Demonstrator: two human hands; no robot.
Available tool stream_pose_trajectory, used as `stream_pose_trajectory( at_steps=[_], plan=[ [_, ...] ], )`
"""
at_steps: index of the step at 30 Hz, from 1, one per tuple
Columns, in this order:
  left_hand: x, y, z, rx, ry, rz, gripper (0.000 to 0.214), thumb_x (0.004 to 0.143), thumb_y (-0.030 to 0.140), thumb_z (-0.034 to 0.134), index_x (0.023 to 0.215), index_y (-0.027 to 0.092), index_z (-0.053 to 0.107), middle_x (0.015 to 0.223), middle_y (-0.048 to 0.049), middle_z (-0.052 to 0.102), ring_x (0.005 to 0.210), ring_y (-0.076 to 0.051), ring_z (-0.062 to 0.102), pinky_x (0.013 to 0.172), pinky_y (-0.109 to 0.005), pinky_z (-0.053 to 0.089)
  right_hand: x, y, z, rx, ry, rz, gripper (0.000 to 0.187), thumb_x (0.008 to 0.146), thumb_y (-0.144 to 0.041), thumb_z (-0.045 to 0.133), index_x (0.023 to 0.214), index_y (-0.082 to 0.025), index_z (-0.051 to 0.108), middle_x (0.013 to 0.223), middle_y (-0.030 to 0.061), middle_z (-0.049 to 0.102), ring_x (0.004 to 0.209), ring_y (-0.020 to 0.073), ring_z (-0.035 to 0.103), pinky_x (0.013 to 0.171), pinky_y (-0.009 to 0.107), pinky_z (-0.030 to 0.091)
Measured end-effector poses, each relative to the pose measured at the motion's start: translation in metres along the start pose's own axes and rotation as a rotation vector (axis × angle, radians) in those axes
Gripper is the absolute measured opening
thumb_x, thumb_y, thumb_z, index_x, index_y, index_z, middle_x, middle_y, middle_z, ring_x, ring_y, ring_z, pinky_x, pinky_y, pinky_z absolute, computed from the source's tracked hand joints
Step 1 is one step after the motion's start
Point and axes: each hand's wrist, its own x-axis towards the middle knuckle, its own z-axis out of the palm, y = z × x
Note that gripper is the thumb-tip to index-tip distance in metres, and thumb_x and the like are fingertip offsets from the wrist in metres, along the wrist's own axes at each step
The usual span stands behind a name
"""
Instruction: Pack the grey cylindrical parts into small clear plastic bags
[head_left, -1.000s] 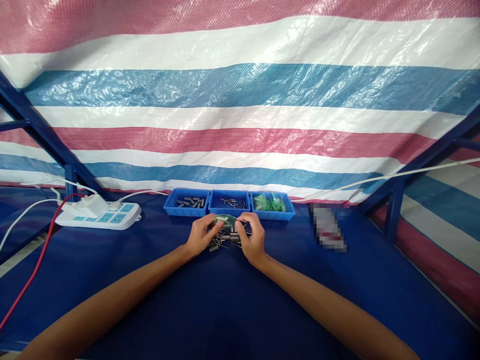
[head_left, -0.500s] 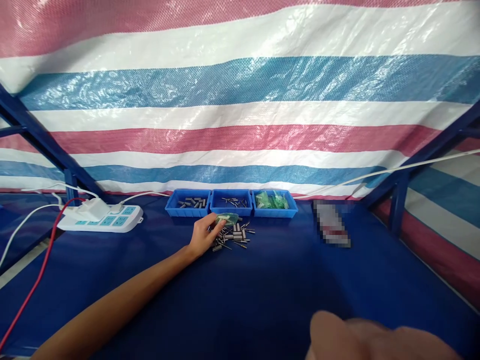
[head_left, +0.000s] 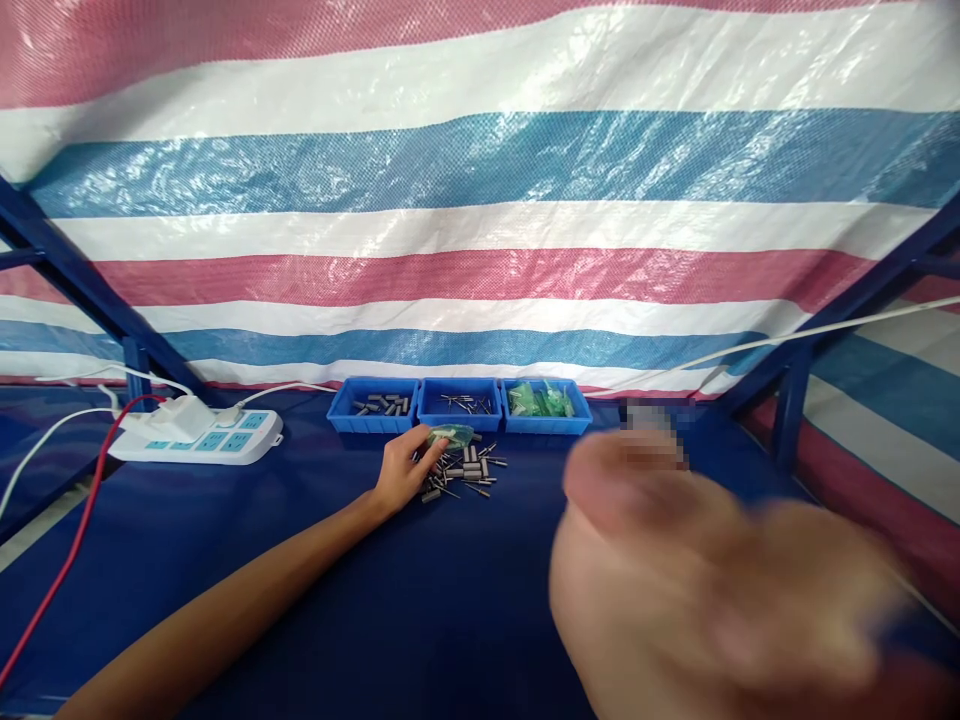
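My left hand (head_left: 403,470) rests on the blue table cover and pinches a small green clear packet (head_left: 451,435) at its left end. Right of it lies a loose pile of small grey cylinders and thin metal pins (head_left: 465,468). My right hand (head_left: 697,590) is raised close to the camera, large and smeared by motion; its fingers cannot be made out. Behind the pile stand three small blue trays in a row: grey cylinders in the left one (head_left: 373,418), pins in the middle one (head_left: 459,417), green packets in the right one (head_left: 546,423).
A white power strip (head_left: 196,438) with a plugged adapter, white cables and a red wire (head_left: 67,555) lies at the left. A blurred packet (head_left: 651,422) lies right of the trays. A striped tarp hangs behind, with blue frame bars on both sides.
My right hand left the green packet and the pile, dropped out to the lower right, and now rises close to the camera. My left hand keeps hold of the packet.
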Motion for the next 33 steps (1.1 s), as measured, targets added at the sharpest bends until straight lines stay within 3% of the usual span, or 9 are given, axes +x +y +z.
stream_pose_trajectory(
  at_steps=[2, 4, 6, 9, 12, 15, 23, 29, 33],
  plan=[
    [0.000, 0.000, 0.000, -0.008, 0.001, 0.002, 0.028, 0.089, 0.035, 0.051, 0.072, 0.014, 0.061, 0.059, 0.0000, 0.055, 0.055, -0.012, 0.052, 0.057, -0.023, 0.042, 0.017, 0.022, 0.041, 0.188, 0.117, 0.065, 0.036, 0.096, -0.018, 0.028, 0.070, -0.022, 0.052, 0.076, 0.0054, 0.064, 0.082, 0.0170, 0.064, 0.064, 0.033, 0.057],
    [0.000, 0.001, 0.001, -0.029, 0.000, 0.001, 0.025, 0.089, 0.034, 0.051, 0.079, 0.015, 0.063, 0.060, 0.0005, 0.056, 0.054, -0.012, 0.053, 0.057, -0.022, 0.043, 0.025, 0.052, 0.079, 0.427, 0.153, 0.147, 0.025, 0.094, -0.018, 0.031, 0.083, -0.020, 0.053, 0.094, 0.0097, 0.061, 0.095, 0.0214, 0.060, 0.077, 0.040, 0.052],
    [0.001, 0.002, 0.001, -0.061, -0.001, -0.002, 0.023, 0.089, 0.034, 0.051, 0.088, 0.015, 0.065, 0.064, 0.0000, 0.059, 0.055, -0.012, 0.054, 0.058, -0.022, 0.044, 0.021, 0.079, 0.107, 0.541, 0.032, 0.185, 0.015, 0.091, -0.021, 0.040, 0.098, -0.019, 0.053, 0.106, 0.0111, 0.056, 0.101, 0.0234, 0.055, 0.082, 0.040, 0.048],
    [0.001, 0.001, 0.002, -0.105, -0.004, 0.001, 0.024, 0.088, 0.035, 0.052, 0.093, 0.015, 0.065, 0.072, -0.0019, 0.064, 0.053, -0.011, 0.054, 0.058, -0.022, 0.045, 0.000, 0.105, 0.126, 0.503, -0.128, 0.140, 0.024, 0.088, -0.024, 0.045, 0.110, -0.018, 0.051, 0.110, 0.0118, 0.053, 0.103, 0.0243, 0.052, 0.082, 0.038, 0.046],
    [0.000, -0.002, 0.002, -0.130, -0.015, 0.015, 0.023, 0.088, 0.034, 0.054, 0.093, 0.015, 0.065, 0.076, -0.0026, 0.064, 0.051, -0.010, 0.054, 0.057, -0.022, 0.045, -0.016, 0.114, 0.132, 0.453, -0.258, 0.130, 0.026, 0.089, -0.025, 0.045, 0.113, -0.019, 0.051, 0.105, 0.0097, 0.055, 0.097, 0.0220, 0.054, 0.084, 0.037, 0.045],
    [-0.001, -0.005, 0.003, -0.125, -0.039, 0.021, 0.021, 0.087, 0.034, 0.055, 0.090, 0.015, 0.065, 0.067, -0.0009, 0.062, 0.050, -0.010, 0.053, 0.056, -0.022, 0.044, -0.019, 0.116, 0.135, 0.422, -0.314, 0.117, 0.017, 0.090, -0.024, 0.044, 0.100, -0.020, 0.057, 0.098, 0.0081, 0.056, 0.094, 0.0207, 0.054, 0.084, 0.035, 0.044],
    [0.000, -0.007, 0.004, -0.017, -0.093, 0.028, 0.027, 0.088, 0.037, 0.053, 0.076, 0.014, 0.061, 0.057, 0.0012, 0.055, 0.052, -0.011, 0.051, 0.056, -0.021, 0.040, -0.017, 0.119, 0.137, 0.385, -0.315, 0.142, 0.017, 0.091, -0.024, 0.043, 0.087, -0.019, 0.058, 0.086, 0.0062, 0.057, 0.084, 0.0185, 0.054, 0.077, 0.032, 0.044],
    [0.000, -0.007, 0.004, -0.046, -0.094, 0.012, 0.026, 0.089, 0.036, 0.051, 0.081, 0.014, 0.062, 0.060, 0.0015, 0.055, 0.052, -0.010, 0.052, 0.056, -0.021, 0.039, -0.018, 0.118, 0.137, 0.424, -0.324, 0.151, 0.015, 0.091, -0.024, 0.045, 0.088, -0.018, 0.059, 0.087, 0.0062, 0.056, 0.084, 0.0179, 0.054, 0.077, 0.031, 0.045],
    [0.000, -0.005, 0.003, -0.038, -0.067, 0.014, 0.030, 0.090, 0.035, 0.049, 0.072, 0.014, 0.060, 0.057, 0.0019, 0.053, 0.053, -0.010, 0.051, 0.057, -0.020, 0.039, -0.017, 0.118, 0.138, 0.434, -0.340, 0.127, 0.015, 0.090, -0.026, 0.046, 0.090, -0.018, 0.059, 0.088, 0.0065, 0.056, 0.085, 0.0188, 0.054, 0.077, 0.031, 0.044]
  ],
)
